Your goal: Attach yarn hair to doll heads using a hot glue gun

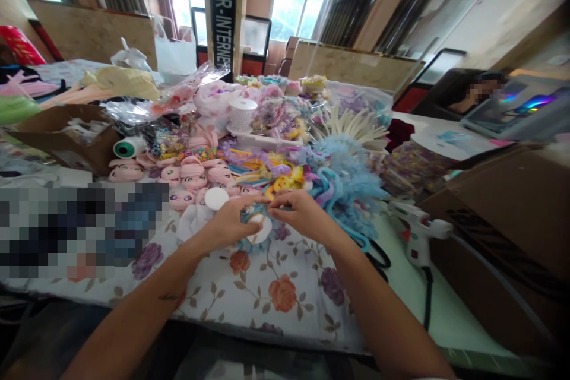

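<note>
Above the flowered tablecloth [262, 285], my left hand [234, 219] is closed round a small piece with a round white disc [259, 229] and fluffy blue trim [252, 243]. My right hand [291, 211] is pinched just to the right of that piece, at its upper edge; what lies between its fingertips is too small to make out. Another white disc [216, 198] lies just beyond my left hand. Pink doll heads [195, 177] sit behind it, and a heap of light blue fluffy material [345, 172] is beyond my right hand.
A white glue gun [418, 234] and a cardboard box [503, 237] stand at the right. An open cardboard box [66, 136] is at the left. Ribbon spools, bagged trims and yellow pieces [289, 181] crowd the table's far side. A person [478, 92] is at the back right.
</note>
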`<act>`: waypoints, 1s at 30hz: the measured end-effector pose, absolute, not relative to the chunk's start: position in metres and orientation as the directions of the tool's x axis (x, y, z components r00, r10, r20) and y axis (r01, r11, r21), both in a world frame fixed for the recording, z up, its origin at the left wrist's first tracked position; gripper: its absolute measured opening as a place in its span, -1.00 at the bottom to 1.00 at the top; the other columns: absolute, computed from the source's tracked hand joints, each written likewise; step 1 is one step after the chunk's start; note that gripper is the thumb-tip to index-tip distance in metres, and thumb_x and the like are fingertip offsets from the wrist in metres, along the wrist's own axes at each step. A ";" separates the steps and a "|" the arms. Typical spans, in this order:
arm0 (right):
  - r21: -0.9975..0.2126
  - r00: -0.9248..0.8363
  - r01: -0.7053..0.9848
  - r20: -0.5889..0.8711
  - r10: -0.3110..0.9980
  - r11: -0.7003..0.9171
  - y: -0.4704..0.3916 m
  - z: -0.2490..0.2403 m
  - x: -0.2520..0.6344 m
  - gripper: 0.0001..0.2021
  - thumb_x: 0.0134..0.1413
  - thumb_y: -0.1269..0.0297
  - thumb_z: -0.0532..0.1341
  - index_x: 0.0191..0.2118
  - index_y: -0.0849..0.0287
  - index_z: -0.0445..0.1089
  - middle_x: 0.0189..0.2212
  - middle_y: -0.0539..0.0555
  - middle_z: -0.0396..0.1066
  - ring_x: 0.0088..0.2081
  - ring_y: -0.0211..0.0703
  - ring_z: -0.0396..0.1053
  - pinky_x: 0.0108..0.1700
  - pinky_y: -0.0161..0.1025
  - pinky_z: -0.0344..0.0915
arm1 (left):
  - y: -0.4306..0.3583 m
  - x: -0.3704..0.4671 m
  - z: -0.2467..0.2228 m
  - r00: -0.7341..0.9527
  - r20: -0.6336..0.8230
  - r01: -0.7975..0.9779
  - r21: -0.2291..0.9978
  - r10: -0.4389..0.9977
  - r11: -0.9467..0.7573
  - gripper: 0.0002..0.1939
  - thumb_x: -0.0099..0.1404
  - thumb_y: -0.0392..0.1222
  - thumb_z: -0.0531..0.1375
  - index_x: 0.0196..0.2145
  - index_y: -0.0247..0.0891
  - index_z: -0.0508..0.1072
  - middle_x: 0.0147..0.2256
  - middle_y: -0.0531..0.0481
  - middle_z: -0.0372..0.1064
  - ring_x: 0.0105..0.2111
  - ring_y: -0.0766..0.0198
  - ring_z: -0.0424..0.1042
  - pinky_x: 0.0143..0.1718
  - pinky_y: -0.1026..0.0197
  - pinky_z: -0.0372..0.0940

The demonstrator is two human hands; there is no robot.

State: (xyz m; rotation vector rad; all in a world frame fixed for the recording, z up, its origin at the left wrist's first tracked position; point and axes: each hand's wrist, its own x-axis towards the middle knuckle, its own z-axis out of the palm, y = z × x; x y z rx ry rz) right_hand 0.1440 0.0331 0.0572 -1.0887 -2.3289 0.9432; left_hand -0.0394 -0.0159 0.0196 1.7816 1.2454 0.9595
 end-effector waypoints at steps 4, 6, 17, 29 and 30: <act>-0.726 -0.646 0.467 0.110 0.755 0.505 0.034 0.059 0.149 -0.83 -0.01 0.48 0.19 -0.41 0.21 0.55 -0.42 0.05 0.48 -0.40 -0.22 0.36 -0.32 -0.32 0.22 | -0.013 -0.042 0.016 0.296 0.216 0.354 0.880 0.930 -0.317 -0.47 0.10 -0.30 0.21 0.06 -0.17 0.32 0.11 -0.06 0.32 0.15 0.04 0.25 0.16 0.06 0.12; -0.745 -0.642 0.445 0.122 0.757 0.497 0.033 0.059 0.150 -0.83 -0.01 0.47 0.19 -0.38 0.22 0.56 -0.41 0.06 0.49 -0.40 -0.22 0.37 -0.32 -0.32 0.22 | -0.013 -0.042 0.015 0.312 0.223 0.332 0.885 0.923 -0.326 -0.53 0.13 -0.28 0.20 0.03 -0.15 0.31 0.09 -0.05 0.32 0.13 0.04 0.25 0.14 0.06 0.14; -0.775 -0.566 0.430 0.168 0.807 0.463 0.029 0.052 0.150 -0.84 -0.02 0.46 0.22 -0.40 0.20 0.57 -0.48 0.02 0.49 -0.41 -0.20 0.39 -0.35 -0.32 0.25 | -0.014 -0.042 0.020 0.277 0.200 0.308 0.908 0.940 -0.284 -0.69 0.16 -0.21 0.21 -0.10 -0.17 0.40 -0.04 -0.05 0.38 0.03 0.09 0.32 0.11 0.07 0.16; -0.673 -0.472 0.528 0.274 0.838 0.518 0.022 0.045 0.153 -0.87 -0.01 0.52 0.25 -0.34 0.22 0.52 -0.37 0.10 0.48 -0.31 -0.15 0.40 -0.25 -0.27 0.25 | -0.013 -0.044 0.021 0.238 0.203 0.384 0.879 0.950 -0.284 -0.68 0.19 -0.14 0.20 -0.08 -0.11 0.51 -0.12 -0.04 0.47 -0.03 0.06 0.38 0.05 0.04 0.22; -0.660 -0.461 0.540 0.287 0.840 0.522 0.021 0.044 0.152 -0.88 0.00 0.52 0.25 -0.34 0.23 0.52 -0.37 0.10 0.47 -0.30 -0.14 0.39 -0.25 -0.27 0.24 | -0.013 -0.044 0.021 0.229 0.203 0.392 0.876 0.952 -0.281 -0.68 0.18 -0.14 0.21 -0.09 -0.11 0.52 -0.12 -0.03 0.47 -0.02 0.05 0.37 0.06 0.04 0.21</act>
